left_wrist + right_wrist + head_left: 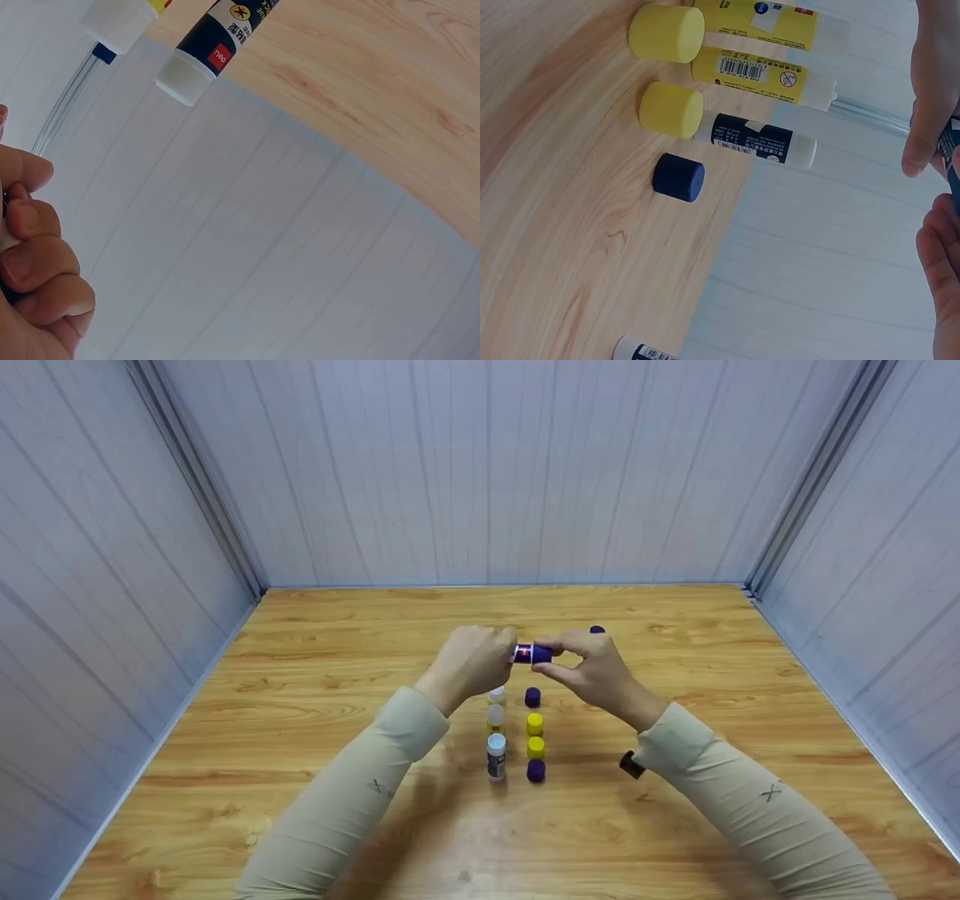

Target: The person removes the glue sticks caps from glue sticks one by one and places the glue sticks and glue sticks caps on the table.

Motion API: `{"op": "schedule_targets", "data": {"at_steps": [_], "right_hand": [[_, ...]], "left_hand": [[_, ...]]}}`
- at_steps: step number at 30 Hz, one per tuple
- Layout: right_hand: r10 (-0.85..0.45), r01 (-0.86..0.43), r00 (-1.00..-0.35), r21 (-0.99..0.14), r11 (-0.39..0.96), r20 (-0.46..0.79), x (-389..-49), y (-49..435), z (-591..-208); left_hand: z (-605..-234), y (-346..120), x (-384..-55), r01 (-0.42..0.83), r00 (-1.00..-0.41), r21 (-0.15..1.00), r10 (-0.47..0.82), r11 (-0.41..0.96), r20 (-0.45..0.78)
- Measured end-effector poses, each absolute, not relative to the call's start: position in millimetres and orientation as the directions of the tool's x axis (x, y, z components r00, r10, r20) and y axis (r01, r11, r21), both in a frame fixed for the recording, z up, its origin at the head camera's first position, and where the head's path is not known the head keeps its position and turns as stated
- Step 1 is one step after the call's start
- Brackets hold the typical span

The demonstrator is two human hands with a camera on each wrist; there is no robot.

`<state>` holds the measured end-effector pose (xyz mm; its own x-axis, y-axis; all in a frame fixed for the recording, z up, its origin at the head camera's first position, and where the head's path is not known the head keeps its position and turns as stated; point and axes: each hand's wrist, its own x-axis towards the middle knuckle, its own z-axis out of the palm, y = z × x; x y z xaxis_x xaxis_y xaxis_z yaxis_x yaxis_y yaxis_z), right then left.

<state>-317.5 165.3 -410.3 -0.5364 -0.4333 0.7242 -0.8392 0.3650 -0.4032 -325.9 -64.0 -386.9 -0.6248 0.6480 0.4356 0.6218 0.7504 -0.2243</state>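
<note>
One glue stick, at 12 o'clock of nearest loose cap: left hand grips it, right hand pinches its dark cap. Probably uncapping; next needs a straight pull.

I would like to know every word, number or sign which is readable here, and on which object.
"deli": dark glue stick, left wrist view.
"X": left sleeve; tiny mark beside it unclear.
"X": right sleeve.
Barcode and red circle sign, no readable words: yellow glue stick, right wrist view.
Too small, blurred or cut off: other label print, including the held glue stick.
</note>
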Motion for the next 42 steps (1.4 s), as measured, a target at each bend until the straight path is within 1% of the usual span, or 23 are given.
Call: {"op": "schedule_targets", "data": {"at_steps": [8,10,13,17,20,27,34,38,42], "right_hand": [[-0.452,-0.849,-0.520,-0.384,0.362,0.724,-316.7,166.0,-411.9],[-0.464,-0.853,-0.514,-0.373,0.364,0.722,-317.2,167.8,-412.3],[-0.452,-0.849,-0.517,-0.368,0.379,0.727,-318.9,174.7,-413.4],[-0.396,-0.820,-0.553,-0.395,0.414,0.733,-321.6,190.0,-416.1],[-0.388,-0.803,-0.579,-0.417,0.426,0.718,-323.1,197.8,-417.4],[-0.394,-0.788,-0.600,-0.431,0.438,0.696,-323.5,199.4,-418.6],[-0.380,-0.731,-0.671,-0.481,0.484,0.637,-324.0,200.8,-419.6],[-0.372,-0.688,-0.716,-0.509,0.517,0.590,-325.7,200.4,-419.1],[-0.369,-0.658,-0.746,-0.533,0.531,0.554,-328.4,199.3,-418.2]], "left_hand": [[-384.7,-66.3,-326.3,0.651,-0.639,-0.201,0.672,0.732,0.374],[-384.1,-68.2,-327.4,0.667,-0.644,-0.179,0.680,0.724,0.352],[-383.5,-76.8,-331.2,0.662,-0.674,-0.122,0.658,0.740,0.336],[-384.8,-96.5,-339.1,0.593,-0.738,-0.061,0.572,0.803,0.357],[-386.5,-107.4,-344.0,0.564,-0.757,-0.052,0.541,0.824,0.367],[-390.4,-112.7,-346.1,0.563,-0.760,-0.045,0.539,0.825,0.362],[-395.2,-118.7,-347.8,0.573,-0.740,-0.068,0.551,0.817,0.386],[-395.1,-119.7,-347.9,0.574,-0.741,-0.056,0.548,0.817,0.388],[-395.9,-120.3,-348.2,0.569,-0.748,-0.042,0.538,0.821,0.388]]}}
